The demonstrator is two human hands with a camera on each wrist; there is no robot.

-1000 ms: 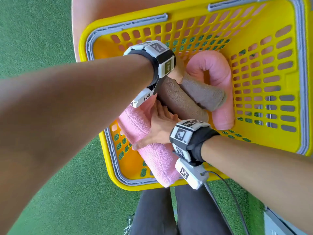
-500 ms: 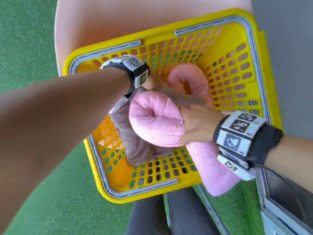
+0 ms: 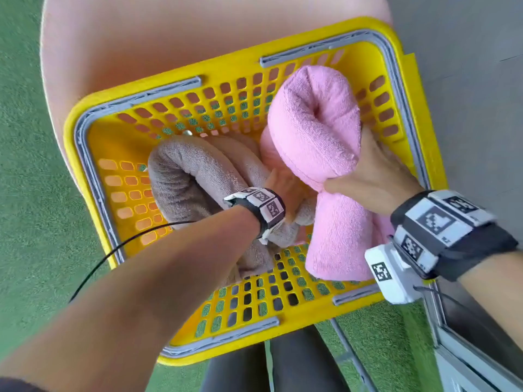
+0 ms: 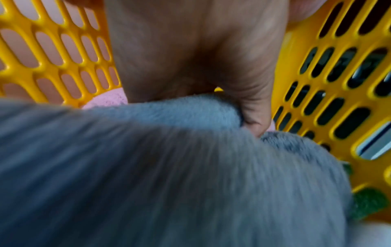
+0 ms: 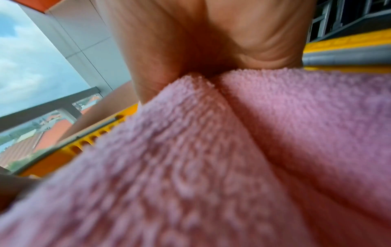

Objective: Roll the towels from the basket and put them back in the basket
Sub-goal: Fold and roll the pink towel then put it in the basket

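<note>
A yellow basket (image 3: 85,154) with a grey rim holds the towels. A grey-brown rolled towel (image 3: 181,176) lies bent in its left half. My left hand (image 3: 278,183) grips this towel near the basket's middle. In the left wrist view the thumb (image 4: 253,117) presses into the grey towel (image 4: 169,167). A pink rolled towel (image 3: 311,131), folded double, stands at the right side of the basket. My right hand (image 3: 370,176) clasps it at the bend. In the right wrist view my right hand (image 5: 211,41) pinches the pink towel (image 5: 232,158).
The basket rests on a pale pink round surface (image 3: 169,38). Green turf (image 3: 28,193) lies to the left, grey floor (image 3: 467,80) to the right. A metal frame (image 3: 467,349) is at the lower right. A black cable (image 3: 113,250) runs from the left wrist.
My right hand lifted the pink towel from the basket's near left corner and carried it to the right side. My left hand drew the grey towel toward the left and centre.
</note>
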